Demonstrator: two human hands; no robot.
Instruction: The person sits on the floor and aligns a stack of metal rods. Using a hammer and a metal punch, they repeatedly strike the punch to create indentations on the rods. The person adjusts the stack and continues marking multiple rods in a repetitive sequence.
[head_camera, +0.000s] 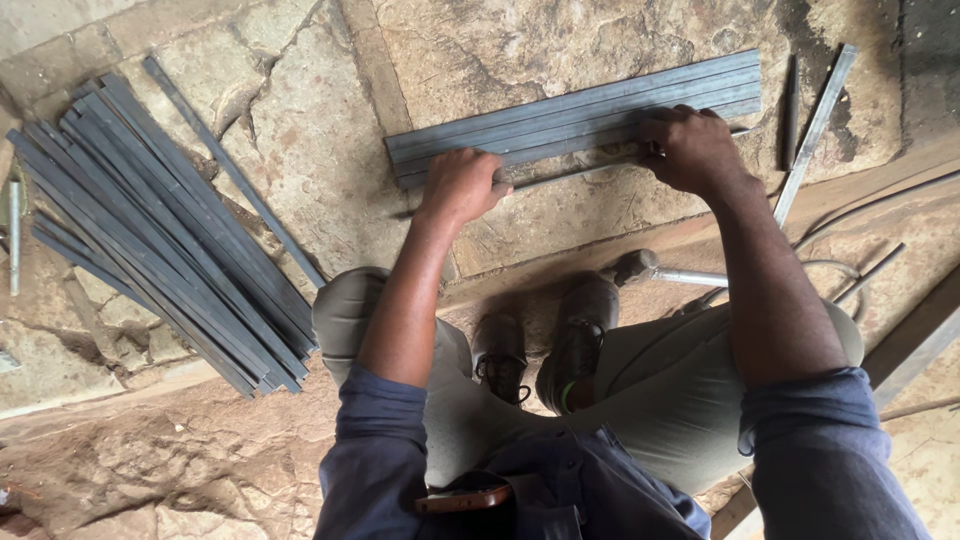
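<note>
Fingers of the left hand curl over the near edge of the row of flat dark grey steel strips laid side by side on the rough stone floor; the right hand closes over the same edge further along, and whether it also pinches the thin loose grey steel strip lying against that edge cannot be told. Both hands grip with knuckles up, wrists straight.

Assessment: the strips sit square and flush at their ends, straight ahead of the squatting person's dark shoes. To keep the row true, pressure is best applied evenly from both hands so no strip rides over its neighbour, with fingertips kept clear of the sharp cut edges.

Surroundings: a large fanned pile of long dark grey steel strips lies well apart to the left, one strip astray beside it. A hammer with a pale metal handle rests near the right shoe. Two loose narrow bars lie to the right of the row, and a thin cable curves across the floor there.

Obstructions: the uneven floor joints under the row may tilt a strip; the hammer sits close to the knee.
</note>
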